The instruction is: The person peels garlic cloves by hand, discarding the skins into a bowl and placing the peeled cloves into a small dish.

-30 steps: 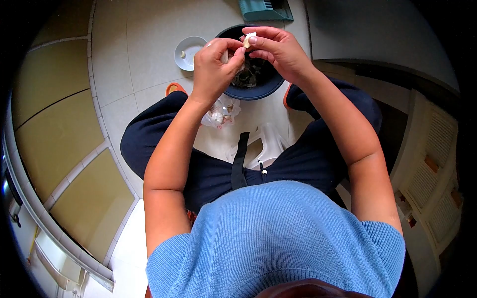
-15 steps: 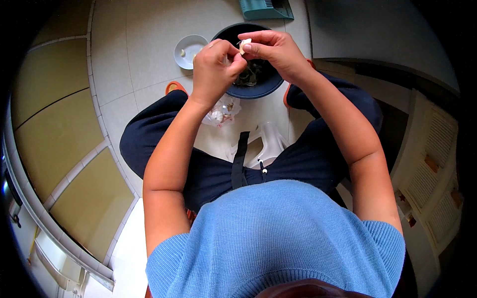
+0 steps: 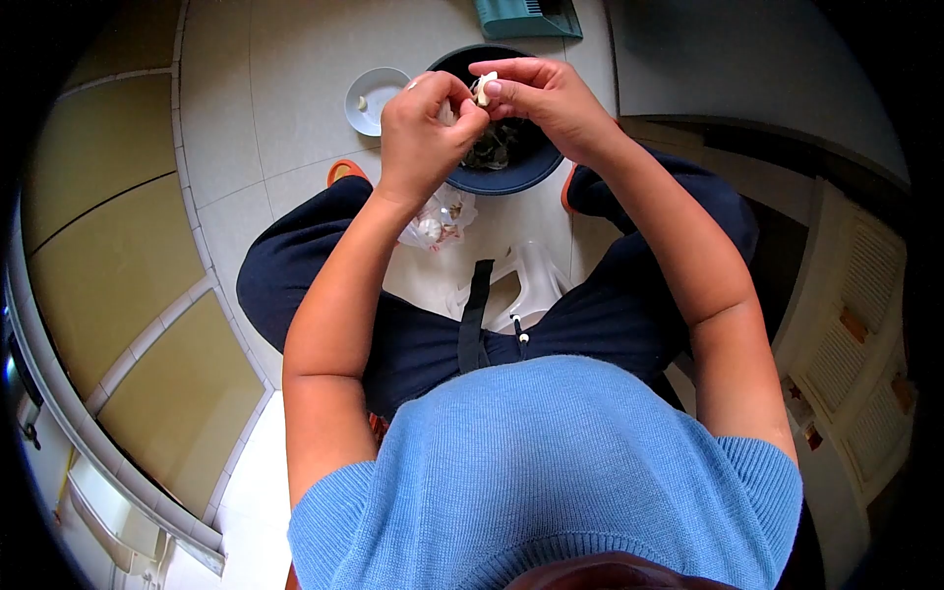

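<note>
Between the thumb and fingers of my right hand (image 3: 539,93) is a pale garlic clove (image 3: 486,88), held above the dark basin. My left hand (image 3: 428,133) is closed in a pinch at the clove's lower end. A whitish bit also shows inside the curl of my left fingers, too small to make out. Under both hands stands the dark round basin (image 3: 511,185), with dry, papery-looking scraps (image 3: 492,149) in it. A white bowl (image 3: 356,116) to the left holds a small peeled clove (image 3: 362,102); my left hand hides part of its rim.
A clear plastic bag with garlic bulbs (image 3: 430,228) lies on the floor below my left wrist. A white plastic stool (image 3: 531,275) shows between my legs. Beyond the basin is a teal dustpan (image 3: 531,20). Cabinets (image 3: 108,206) line the left side.
My hands stay nearly in place over the basin. The clove has turned a little more upright in my right fingers, and my left fingers have shifted slightly at its lower end.
</note>
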Demonstrator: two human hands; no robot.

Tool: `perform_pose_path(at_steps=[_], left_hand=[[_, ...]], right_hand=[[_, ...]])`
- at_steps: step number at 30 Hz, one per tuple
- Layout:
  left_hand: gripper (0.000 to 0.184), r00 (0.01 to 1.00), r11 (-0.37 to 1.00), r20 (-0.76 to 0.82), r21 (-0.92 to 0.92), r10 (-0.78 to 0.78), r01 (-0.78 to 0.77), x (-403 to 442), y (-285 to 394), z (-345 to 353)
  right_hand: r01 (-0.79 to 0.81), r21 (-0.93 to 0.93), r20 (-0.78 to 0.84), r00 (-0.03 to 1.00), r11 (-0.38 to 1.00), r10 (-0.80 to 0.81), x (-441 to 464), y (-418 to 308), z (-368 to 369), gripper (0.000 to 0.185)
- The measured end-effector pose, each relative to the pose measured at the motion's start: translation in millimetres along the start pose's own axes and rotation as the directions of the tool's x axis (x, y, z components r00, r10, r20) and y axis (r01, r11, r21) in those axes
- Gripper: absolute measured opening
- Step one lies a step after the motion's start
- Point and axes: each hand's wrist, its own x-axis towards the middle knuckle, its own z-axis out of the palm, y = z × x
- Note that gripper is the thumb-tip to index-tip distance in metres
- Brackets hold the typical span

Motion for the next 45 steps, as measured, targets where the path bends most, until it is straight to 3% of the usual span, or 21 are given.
perform_pose_path(at_steps=[5, 14, 16, 23, 29, 37, 45], left_hand=[[0.008, 0.998, 0.998, 0.016, 0.026, -0.055, 0.055, 2.0, 1.0, -4.8], [0.014, 0.999, 0.996, -0.015, -0.071, 0.050, -0.051, 4.3, 4.4, -2.9], [0.011, 0.999, 0.993, 0.021, -0.117, -0.024, 0.026, 3.3, -3.1, -2.0], [0.013, 0.999, 0.998, 0.027, -0.060, -0.025, 0.027, 1.2, -2.1, -2.8], [0.014, 0.993, 0.990, 0.045, -0.080, -0.112, 0.116, -0.5, -1.9, -1.9], [0.015, 0.957, 0.914, 0.084, -0.284, -0.279, 0.291, -3.1, -3.5, 0.1], [0.016, 0.958, 0.909, 0.013, -0.310, -0.288, 0.278, -2.1, -4.1, 2.2]], right_hand=[[0.017, 0.040, 0.009, 1.000, 0.999, -0.017, 0.4, -0.4, -1.3, 0.034], [0.001, 0.091, -0.009, 1.000, 0.996, 0.000, 1.3, -1.8, -0.1, 0.036], [-0.017, 0.079, -0.007, 1.000, 0.997, 0.017, 1.5, -1.0, -1.3, 0.035], [-0.002, 0.043, -0.004, 1.000, 0.999, 0.002, 1.0, -1.4, 0.6, 0.034], [-0.016, 0.001, -0.013, 1.000, 1.000, 0.016, 0.3, -0.5, -0.1, 0.033], [-0.006, 0.037, -0.010, 1.000, 0.999, 0.006, 0.9, 0.8, -0.8, 0.028], [-0.042, 0.037, -0.030, 0.999, 0.998, 0.043, 0.7, -0.7, -0.7, 0.027]])
